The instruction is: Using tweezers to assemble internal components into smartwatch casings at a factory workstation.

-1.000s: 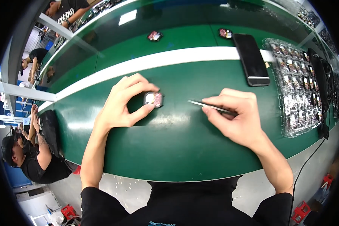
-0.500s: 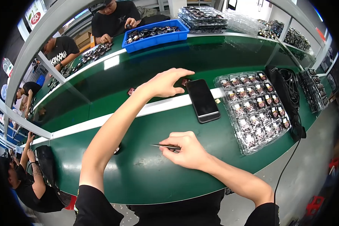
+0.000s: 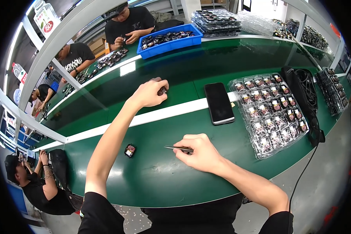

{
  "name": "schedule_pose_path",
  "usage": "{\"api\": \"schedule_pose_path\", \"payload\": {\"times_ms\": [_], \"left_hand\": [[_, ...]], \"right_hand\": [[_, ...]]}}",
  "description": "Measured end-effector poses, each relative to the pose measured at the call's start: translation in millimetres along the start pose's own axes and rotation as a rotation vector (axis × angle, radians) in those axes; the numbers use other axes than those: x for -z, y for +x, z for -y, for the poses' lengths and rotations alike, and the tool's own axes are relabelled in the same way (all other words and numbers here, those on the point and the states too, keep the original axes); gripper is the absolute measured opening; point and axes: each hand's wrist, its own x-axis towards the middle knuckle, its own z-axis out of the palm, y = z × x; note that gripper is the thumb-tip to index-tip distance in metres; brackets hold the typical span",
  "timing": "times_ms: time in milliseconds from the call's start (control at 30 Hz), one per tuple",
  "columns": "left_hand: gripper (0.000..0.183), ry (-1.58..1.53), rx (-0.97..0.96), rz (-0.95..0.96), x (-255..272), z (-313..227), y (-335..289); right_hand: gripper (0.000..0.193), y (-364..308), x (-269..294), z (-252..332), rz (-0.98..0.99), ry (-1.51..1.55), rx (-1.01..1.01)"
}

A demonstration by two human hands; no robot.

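My left hand (image 3: 149, 93) is over the dark green strip beyond the white rail, its fingers curled round a small dark component (image 3: 162, 91). The hand covers much of that part. Closer to me, my right hand (image 3: 201, 154) rests above the green table and pinches thin, pointed metal tweezers (image 3: 179, 148), whose tips point left. A square black component (image 3: 130, 150) with a light and reddish middle lies on the table, between my left forearm and the tweezers. Nothing touches it.
A black phone (image 3: 219, 103) lies across the white rail (image 3: 171, 110). To its right is a clear plastic tray (image 3: 257, 150) of components, then a black pouch with cables (image 3: 300, 87). Across the strip stand a blue bin (image 3: 169, 41) and stacked trays (image 3: 216, 23); several people work around.
My left hand has drawn back to the left from beside the phone and closed on a small component. The component on the table, mostly behind my forearm before, now shows fully.
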Motion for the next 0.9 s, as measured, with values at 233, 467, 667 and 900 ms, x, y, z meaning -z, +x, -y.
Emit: {"api": "schedule_pose_path", "payload": {"times_ms": [233,467,667,900], "left_hand": [[0.027,-0.029,0.104,-0.065,-4,12,-42],[0.025,-0.045,0.100,-0.264,-21,-1,-67],[0.033,-0.173,0.052,-0.350,-17,-9,-86],[0.037,-0.208,-0.015,-0.264,-11,-37,-128]], "right_hand": [[0.017,1,0,2,0.013,-0.036,-0.011],[0.016,3,0,5,0.031,-0.011,-0.044],[0.019,3,3,6,0.021,0.106,-0.104],[0.019,5,0,2,-0.067,0.326,-0.225]]}}
